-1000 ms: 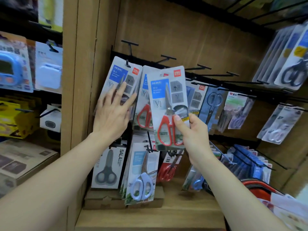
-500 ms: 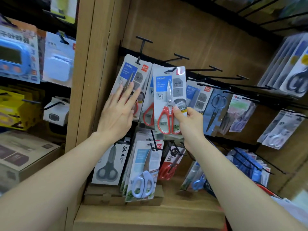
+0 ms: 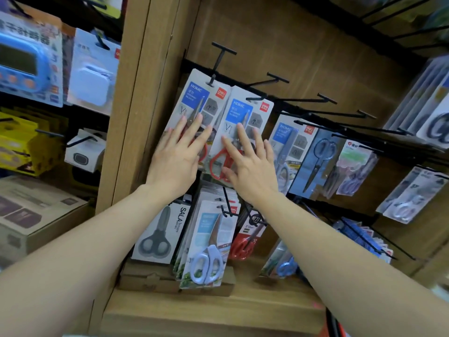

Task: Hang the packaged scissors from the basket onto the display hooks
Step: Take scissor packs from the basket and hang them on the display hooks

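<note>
I see left hand [image 3: 173, 164], right hand [image 3: 252, 171], fingers released, flat on two red-handled carded scissors [image 3: 243, 113], black wire hooks [image 3: 326, 98] at one o'clock

red handles [image 3: 220, 153] half hidden, far-right packs [image 3: 428, 105] blurred

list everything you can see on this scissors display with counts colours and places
red-handled scissors packs: two, white-and-blue cards, top-left hooks
grey scissors pack: one, SALA card, lower left
light-blue scissors pack: one, fronting a stack, lower row
blue-backed scissors pack: one, upper row, further right
display hooks: several, black, some bare above the packs
cardboard box: one, brown, far left
wooden shelf: one, light brown, below the packs
left grip: one hand, fingers straight, flat on the left red-handled pack
right grip: one hand, fingers straight, flat on the right red-handled pack
</note>
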`<action>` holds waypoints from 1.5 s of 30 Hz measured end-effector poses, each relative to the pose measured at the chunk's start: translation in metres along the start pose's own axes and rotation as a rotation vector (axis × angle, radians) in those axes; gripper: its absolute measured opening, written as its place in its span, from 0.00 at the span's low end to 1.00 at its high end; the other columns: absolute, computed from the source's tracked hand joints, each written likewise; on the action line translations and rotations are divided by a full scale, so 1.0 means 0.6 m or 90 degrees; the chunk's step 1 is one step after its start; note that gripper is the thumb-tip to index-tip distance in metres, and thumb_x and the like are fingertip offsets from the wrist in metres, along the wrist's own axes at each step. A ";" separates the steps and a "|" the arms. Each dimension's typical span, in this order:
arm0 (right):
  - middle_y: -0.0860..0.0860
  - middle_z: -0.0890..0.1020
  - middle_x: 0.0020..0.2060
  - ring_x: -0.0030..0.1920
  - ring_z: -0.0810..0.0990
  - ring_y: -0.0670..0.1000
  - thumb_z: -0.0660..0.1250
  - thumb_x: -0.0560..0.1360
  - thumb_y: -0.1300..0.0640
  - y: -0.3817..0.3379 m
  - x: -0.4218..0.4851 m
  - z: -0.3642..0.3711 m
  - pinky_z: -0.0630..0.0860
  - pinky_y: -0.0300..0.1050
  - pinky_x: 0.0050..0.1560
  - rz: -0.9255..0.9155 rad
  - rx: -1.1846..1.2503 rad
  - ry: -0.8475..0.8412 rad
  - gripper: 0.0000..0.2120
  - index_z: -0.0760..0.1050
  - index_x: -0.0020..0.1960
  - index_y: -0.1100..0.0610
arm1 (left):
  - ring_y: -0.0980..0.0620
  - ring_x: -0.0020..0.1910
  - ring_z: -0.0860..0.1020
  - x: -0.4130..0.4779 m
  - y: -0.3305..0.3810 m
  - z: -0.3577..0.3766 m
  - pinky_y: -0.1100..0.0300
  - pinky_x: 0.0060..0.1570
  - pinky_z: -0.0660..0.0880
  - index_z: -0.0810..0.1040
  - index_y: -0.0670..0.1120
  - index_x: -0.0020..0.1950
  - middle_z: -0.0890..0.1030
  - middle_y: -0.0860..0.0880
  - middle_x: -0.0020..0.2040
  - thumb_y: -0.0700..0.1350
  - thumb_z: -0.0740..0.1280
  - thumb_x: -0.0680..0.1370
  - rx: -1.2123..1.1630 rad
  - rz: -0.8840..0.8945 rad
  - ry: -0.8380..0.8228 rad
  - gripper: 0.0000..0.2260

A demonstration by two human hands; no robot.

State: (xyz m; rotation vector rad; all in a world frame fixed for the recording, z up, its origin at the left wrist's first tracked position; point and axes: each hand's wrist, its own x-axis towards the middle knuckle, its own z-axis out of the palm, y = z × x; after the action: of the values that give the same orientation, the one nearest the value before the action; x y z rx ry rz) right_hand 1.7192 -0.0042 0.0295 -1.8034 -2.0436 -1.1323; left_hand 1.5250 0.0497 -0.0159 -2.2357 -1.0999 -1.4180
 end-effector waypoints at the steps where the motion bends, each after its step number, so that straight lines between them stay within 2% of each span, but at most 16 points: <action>1: 0.52 0.45 0.84 0.83 0.42 0.62 0.61 0.81 0.38 0.000 0.008 0.000 0.47 0.63 0.80 0.004 -0.010 -0.027 0.35 0.51 0.84 0.43 | 0.42 0.84 0.51 0.000 0.001 0.000 0.39 0.79 0.58 0.59 0.50 0.84 0.55 0.47 0.85 0.42 0.66 0.82 0.003 -0.001 -0.003 0.32; 9: 0.51 0.42 0.84 0.83 0.42 0.59 0.61 0.82 0.38 0.027 0.039 -0.046 0.48 0.62 0.81 -0.038 0.062 -0.181 0.36 0.47 0.84 0.42 | 0.39 0.83 0.54 -0.002 0.015 -0.017 0.38 0.78 0.59 0.63 0.48 0.82 0.58 0.44 0.84 0.42 0.66 0.80 0.042 -0.011 -0.026 0.30; 12: 0.51 0.49 0.84 0.83 0.51 0.56 0.63 0.83 0.44 0.056 0.002 -0.080 0.54 0.59 0.80 -0.079 0.147 -0.163 0.33 0.54 0.84 0.45 | 0.38 0.82 0.55 -0.011 0.034 -0.020 0.38 0.79 0.57 0.66 0.45 0.80 0.61 0.41 0.83 0.42 0.67 0.80 0.018 -0.010 -0.028 0.28; 14: 0.52 0.53 0.84 0.82 0.56 0.56 0.65 0.83 0.47 0.086 -0.070 -0.091 0.59 0.60 0.78 -0.032 0.247 -0.126 0.30 0.60 0.82 0.47 | 0.37 0.82 0.57 -0.028 0.066 -0.008 0.39 0.79 0.57 0.68 0.42 0.78 0.64 0.39 0.81 0.40 0.68 0.79 -0.016 0.032 -0.051 0.27; 17: 0.50 0.62 0.81 0.80 0.61 0.52 0.67 0.83 0.51 0.135 -0.213 -0.101 0.62 0.49 0.76 0.079 0.395 -0.135 0.25 0.68 0.78 0.51 | 0.36 0.79 0.64 -0.072 0.137 0.020 0.42 0.78 0.62 0.74 0.40 0.75 0.72 0.38 0.75 0.40 0.68 0.78 -0.087 0.130 -0.125 0.24; 19: 0.50 0.72 0.74 0.74 0.71 0.50 0.69 0.82 0.53 0.172 -0.307 -0.109 0.68 0.45 0.72 0.136 0.440 -0.132 0.19 0.76 0.72 0.53 | 0.38 0.74 0.70 -0.101 0.202 0.032 0.48 0.75 0.64 0.78 0.42 0.71 0.79 0.41 0.69 0.44 0.67 0.79 -0.158 0.191 -0.196 0.20; 21: 0.50 0.82 0.59 0.59 0.82 0.49 0.71 0.80 0.55 0.216 -0.393 -0.115 0.78 0.47 0.61 0.192 0.464 -0.123 0.13 0.82 0.64 0.56 | 0.41 0.66 0.77 -0.129 0.276 0.041 0.48 0.69 0.70 0.82 0.44 0.66 0.83 0.45 0.62 0.49 0.64 0.79 -0.231 0.268 -0.248 0.18; 23: 0.49 0.86 0.47 0.47 0.84 0.47 0.73 0.79 0.59 0.264 -0.473 -0.122 0.80 0.46 0.51 0.267 0.470 -0.173 0.07 0.84 0.56 0.57 | 0.44 0.60 0.79 -0.155 0.356 0.040 0.46 0.58 0.76 0.84 0.47 0.61 0.84 0.49 0.57 0.53 0.62 0.80 -0.301 0.339 -0.283 0.17; 25: 0.49 0.87 0.45 0.43 0.84 0.44 0.73 0.78 0.58 0.309 -0.544 -0.130 0.78 0.42 0.48 0.316 0.456 -0.269 0.05 0.85 0.53 0.56 | 0.47 0.57 0.80 -0.179 0.428 0.036 0.49 0.54 0.75 0.84 0.50 0.59 0.84 0.52 0.56 0.56 0.62 0.80 -0.361 0.383 -0.314 0.16; 29: 0.49 0.86 0.49 0.47 0.82 0.49 0.74 0.77 0.60 0.382 -0.671 -0.132 0.77 0.47 0.51 0.350 0.345 -0.436 0.09 0.85 0.57 0.56 | 0.53 0.59 0.79 -0.216 0.529 0.040 0.52 0.56 0.72 0.85 0.53 0.58 0.83 0.57 0.57 0.61 0.61 0.80 -0.440 0.398 -0.465 0.18; 32: 0.50 0.86 0.52 0.49 0.83 0.49 0.73 0.77 0.56 0.408 -0.740 -0.136 0.78 0.48 0.54 0.418 0.304 -0.488 0.11 0.84 0.59 0.54 | 0.52 0.52 0.81 -0.246 0.557 0.054 0.51 0.56 0.72 0.85 0.54 0.52 0.85 0.55 0.49 0.63 0.56 0.80 -0.380 0.399 -0.585 0.21; 35: 0.48 0.84 0.56 0.55 0.82 0.50 0.73 0.77 0.52 0.408 -0.786 -0.128 0.78 0.48 0.57 0.453 0.306 -0.555 0.14 0.81 0.63 0.52 | 0.52 0.40 0.80 -0.268 0.565 0.056 0.53 0.53 0.69 0.83 0.51 0.42 0.83 0.52 0.37 0.63 0.52 0.81 -0.298 0.383 -0.587 0.25; 37: 0.45 0.80 0.63 0.61 0.78 0.46 0.74 0.77 0.52 0.394 -0.817 -0.113 0.75 0.43 0.62 0.468 0.346 -0.603 0.23 0.76 0.71 0.51 | 0.53 0.36 0.79 -0.268 0.568 0.056 0.53 0.52 0.69 0.81 0.50 0.39 0.81 0.52 0.33 0.63 0.51 0.81 -0.294 0.366 -0.591 0.26; 40: 0.41 0.73 0.67 0.62 0.74 0.38 0.78 0.74 0.54 0.364 -0.855 -0.084 0.70 0.38 0.66 0.550 0.512 -0.565 0.33 0.69 0.75 0.46 | 0.53 0.37 0.79 -0.255 0.572 0.056 0.52 0.51 0.71 0.80 0.51 0.38 0.80 0.53 0.33 0.63 0.52 0.79 -0.288 0.383 -0.645 0.24; 42: 0.43 0.78 0.62 0.61 0.77 0.43 0.81 0.70 0.55 0.349 -0.871 -0.063 0.74 0.45 0.67 0.675 0.565 -0.466 0.31 0.72 0.70 0.47 | 0.53 0.38 0.79 -0.235 0.578 0.062 0.52 0.50 0.73 0.80 0.52 0.41 0.82 0.54 0.35 0.65 0.52 0.77 -0.262 0.406 -0.726 0.24; 45: 0.49 0.81 0.57 0.60 0.80 0.52 0.82 0.68 0.58 0.349 -0.867 -0.051 0.78 0.48 0.59 0.858 0.571 -0.392 0.28 0.77 0.66 0.55 | 0.54 0.36 0.78 -0.197 0.609 0.078 0.54 0.41 0.74 0.79 0.52 0.38 0.80 0.53 0.33 0.68 0.55 0.73 -0.229 0.425 -0.865 0.23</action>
State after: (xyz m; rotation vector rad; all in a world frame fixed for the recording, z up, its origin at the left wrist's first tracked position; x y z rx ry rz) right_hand 2.0254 -0.4292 -0.1731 -2.2594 -0.6825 0.6391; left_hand 1.7917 -0.2228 -0.0818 -3.3461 -0.1440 0.3536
